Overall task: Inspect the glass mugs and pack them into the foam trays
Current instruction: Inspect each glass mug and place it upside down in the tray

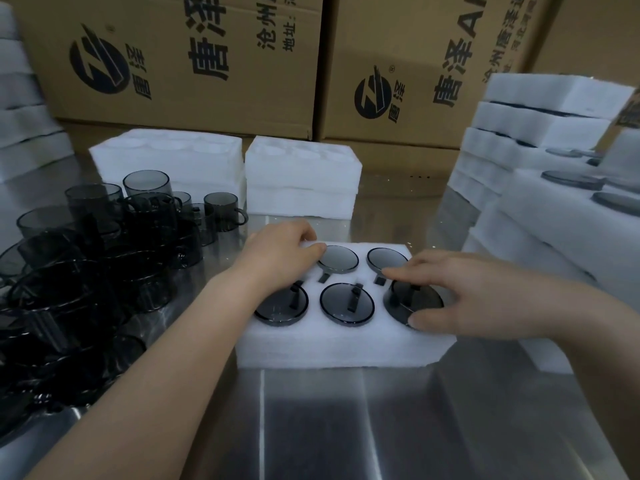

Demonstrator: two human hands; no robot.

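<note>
A white foam tray (pixel 332 344) lies in front of me on the metal table, with several smoky glass mugs sunk upside down in its round holes. My right hand (pixel 460 292) grips the front right mug (pixel 408 301) between thumb and fingers; that mug sits tilted and higher than the others. My left hand (pixel 280 254) rests on the tray's back left corner, its fingers curled against the rim of a back-row mug (pixel 341 258). Two more mugs (pixel 347 304) fill the front row. A pile of loose dark mugs (pixel 104 254) stands on the left.
Two empty foam trays (pixel 301 174) sit behind the one in use. Stacks of packed foam trays (pixel 540 161) rise along the right, more foam stacks on the far left (pixel 24 109). Printed cardboard boxes (pixel 194 60) wall off the back. The bare steel table (pixel 381 427) extends toward me.
</note>
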